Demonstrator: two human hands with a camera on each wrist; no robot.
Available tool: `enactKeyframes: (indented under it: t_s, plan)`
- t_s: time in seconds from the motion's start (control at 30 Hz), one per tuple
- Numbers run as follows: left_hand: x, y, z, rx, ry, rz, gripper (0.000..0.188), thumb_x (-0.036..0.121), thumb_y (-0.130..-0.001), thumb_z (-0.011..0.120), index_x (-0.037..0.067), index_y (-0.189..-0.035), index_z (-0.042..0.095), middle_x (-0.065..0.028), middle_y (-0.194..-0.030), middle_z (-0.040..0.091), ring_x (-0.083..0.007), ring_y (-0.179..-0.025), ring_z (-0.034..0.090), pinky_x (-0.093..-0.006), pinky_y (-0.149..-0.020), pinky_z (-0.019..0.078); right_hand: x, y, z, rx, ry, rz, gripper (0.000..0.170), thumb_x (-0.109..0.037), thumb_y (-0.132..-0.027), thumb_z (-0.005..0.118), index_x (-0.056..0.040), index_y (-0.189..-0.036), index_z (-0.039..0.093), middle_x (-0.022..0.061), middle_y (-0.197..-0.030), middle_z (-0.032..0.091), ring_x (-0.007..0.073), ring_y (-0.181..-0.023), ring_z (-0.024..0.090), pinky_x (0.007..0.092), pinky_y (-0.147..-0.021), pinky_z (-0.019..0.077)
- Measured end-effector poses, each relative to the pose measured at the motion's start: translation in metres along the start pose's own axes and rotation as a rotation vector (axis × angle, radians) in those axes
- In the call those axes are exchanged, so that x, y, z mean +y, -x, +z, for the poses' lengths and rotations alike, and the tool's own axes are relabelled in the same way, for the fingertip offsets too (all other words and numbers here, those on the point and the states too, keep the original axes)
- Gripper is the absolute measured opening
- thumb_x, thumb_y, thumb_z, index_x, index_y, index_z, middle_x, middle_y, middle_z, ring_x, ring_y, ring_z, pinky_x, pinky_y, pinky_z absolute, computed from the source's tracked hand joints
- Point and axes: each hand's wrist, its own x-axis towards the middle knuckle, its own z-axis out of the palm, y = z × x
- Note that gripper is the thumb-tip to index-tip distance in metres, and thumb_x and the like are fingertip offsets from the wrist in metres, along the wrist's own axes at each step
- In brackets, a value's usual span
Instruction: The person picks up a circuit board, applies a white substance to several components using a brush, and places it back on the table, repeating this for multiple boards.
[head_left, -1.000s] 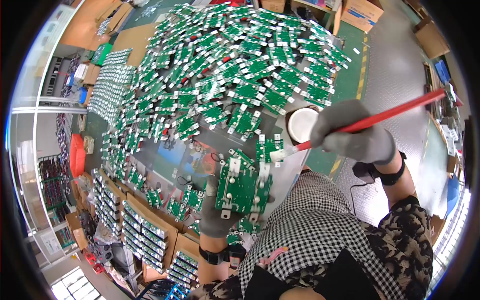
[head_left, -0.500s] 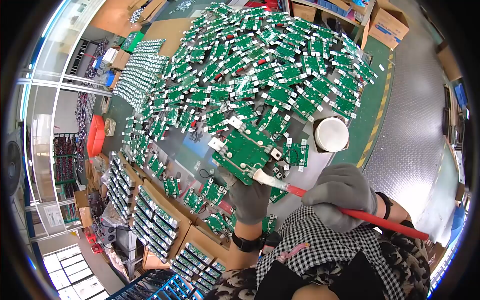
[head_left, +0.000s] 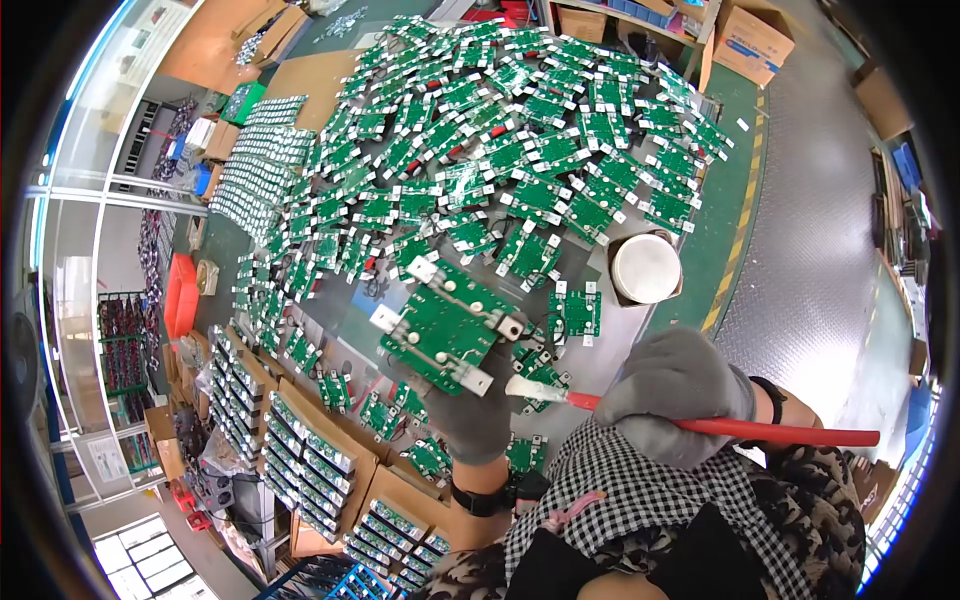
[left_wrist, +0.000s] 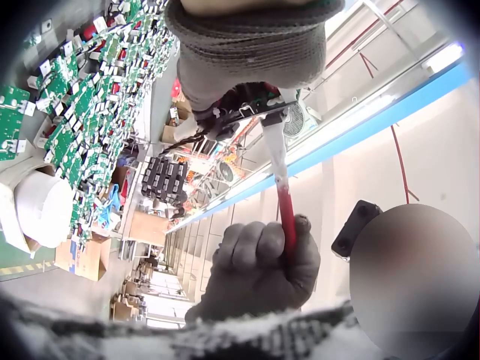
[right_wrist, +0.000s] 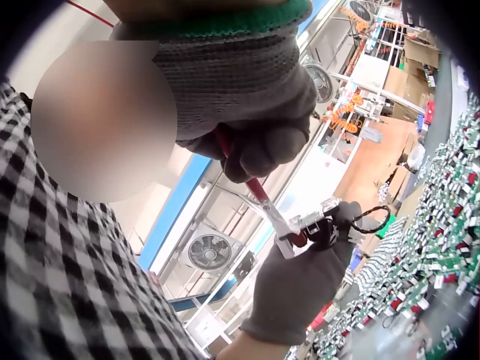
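In the head view my gloved left hand holds a green circuit board from beneath, tilted above the table. White metal tabs stick out at the board's corners. My gloved right hand grips a red-handled brush, its fingers curled round the handle. The pale bristles point left, right by the board's lower-right tab. In the right wrist view the brush tip overlaps the board's edge, with a black cable loop hanging off the board. The left palm is largely hidden under the board.
Many similar boards cover the table. A white round tub stands at the table's right edge. Racks of small boards line the left side. A cardboard box sits at the back right, beside a metal-plate floor.
The right hand has come down from beside the tub to the board, bringing the brush. The left hand has raised and turned the board. Since half a second ago, the bristles have shifted toward its lower-right tab.
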Motion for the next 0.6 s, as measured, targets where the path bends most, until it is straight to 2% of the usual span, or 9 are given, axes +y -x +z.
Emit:
enactKeyframes:
  t_s: [0.07, 0.1, 0.2, 0.27, 0.33, 0.37, 0.5, 0.57, 0.6]
  plan:
    - [0.010, -0.004, 0.002, 0.040, 0.549, -0.178, 0.057, 0.029, -0.091, 0.060, 0.008, -0.137, 0.033, -0.0101, -0.131, 0.050, -0.0271, -0.115, 0.053, -0.0493, -0.106, 0.0334, 0.001, 0.000, -0.004, -0.014, 0.047, 0.024, 0.014, -0.001, -0.070, 0.056, -0.0035, -0.083, 0.061, 0.0050, -0.059, 0.059, 0.0215, -0.044, 0.054, 0.0326, -0.042, 0.0412]
    - [0.002, 0.001, -0.004, -0.008, -0.210, 0.054, 0.056, 0.022, -0.088, 0.063, 0.009, -0.135, 0.034, -0.0096, -0.130, 0.051, -0.0234, -0.117, 0.051, -0.0480, -0.110, 0.0252, 0.002, -0.002, -0.004, 0.081, 0.066, 0.000, 0.014, -0.001, -0.069, 0.056, -0.0037, -0.082, 0.060, 0.0052, -0.058, 0.059, 0.0212, -0.044, 0.054, 0.0327, -0.042, 0.0412]
    - [-0.006, -0.004, 0.003, 0.055, 0.320, -0.088, 0.062, 0.050, -0.096, 0.038, 0.004, -0.138, 0.035, -0.0176, -0.133, 0.047, -0.0359, -0.120, 0.049, -0.0524, -0.098, 0.0425, 0.007, -0.005, -0.004, 0.169, 0.120, -0.029, 0.015, 0.000, -0.068, 0.055, -0.0042, -0.082, 0.059, 0.0050, -0.057, 0.057, 0.0210, -0.042, 0.053, 0.0341, -0.042, 0.0406]
    - [0.010, -0.006, 0.006, 0.072, 0.047, -0.077, 0.069, 0.058, -0.095, 0.032, 0.005, -0.140, 0.034, -0.0175, -0.135, 0.046, -0.0377, -0.122, 0.047, -0.0519, -0.100, 0.0404, 0.013, -0.002, -0.002, 0.088, 0.062, 0.003, 0.014, -0.001, -0.068, 0.056, -0.0039, -0.081, 0.059, 0.0045, -0.056, 0.056, 0.0208, -0.043, 0.053, 0.0347, -0.042, 0.0396]
    - [0.026, -0.010, 0.008, 0.253, 0.803, -0.392, 0.071, 0.059, -0.094, 0.035, 0.005, -0.140, 0.034, -0.0178, -0.135, 0.046, -0.0378, -0.121, 0.047, -0.0503, -0.099, 0.0419, 0.008, -0.004, -0.008, 0.040, 0.071, 0.002, 0.014, -0.001, -0.068, 0.057, -0.0037, -0.081, 0.059, 0.0042, -0.056, 0.056, 0.0206, -0.043, 0.053, 0.0342, -0.042, 0.0391]
    - [0.009, -0.005, 0.003, 0.255, 0.350, -0.298, 0.074, 0.061, -0.092, 0.034, 0.004, -0.139, 0.035, -0.0183, -0.135, 0.046, -0.0377, -0.121, 0.047, -0.0502, -0.099, 0.0423, 0.005, -0.004, -0.010, -0.004, 0.080, 0.001, 0.013, -0.001, -0.068, 0.057, -0.0035, -0.081, 0.059, 0.0039, -0.056, 0.055, 0.0204, -0.043, 0.053, 0.0338, -0.041, 0.0385]
    - [0.008, -0.005, -0.001, 0.209, 0.249, -0.284, 0.073, 0.060, -0.093, 0.033, 0.003, -0.139, 0.035, -0.0189, -0.135, 0.045, -0.0374, -0.120, 0.048, -0.0504, -0.099, 0.0419, 0.002, -0.010, -0.006, 0.031, 0.110, -0.043, 0.013, -0.002, -0.068, 0.058, -0.0033, -0.081, 0.060, 0.0037, -0.056, 0.055, 0.0202, -0.042, 0.052, 0.0336, -0.041, 0.0376]
    - [0.027, -0.011, 0.008, 0.318, 0.880, -0.401, 0.073, 0.059, -0.094, 0.032, 0.001, -0.139, 0.034, -0.0200, -0.135, 0.045, -0.0362, -0.120, 0.048, -0.0494, -0.100, 0.0411, 0.009, -0.012, 0.000, 0.093, 0.125, -0.070, 0.014, -0.002, -0.067, 0.058, -0.0031, -0.081, 0.060, 0.0036, -0.055, 0.055, 0.0203, -0.042, 0.052, 0.0339, -0.040, 0.0374]
    - [0.027, -0.011, 0.007, 0.323, 0.880, -0.399, 0.073, 0.059, -0.094, 0.032, 0.001, -0.139, 0.034, -0.0200, -0.135, 0.045, -0.0362, -0.120, 0.048, -0.0494, -0.100, 0.0411, 0.009, -0.012, 0.001, 0.090, 0.123, -0.072, 0.014, -0.002, -0.067, 0.058, -0.0031, -0.081, 0.060, 0.0036, -0.055, 0.055, 0.0203, -0.042, 0.052, 0.0339, -0.040, 0.0374]
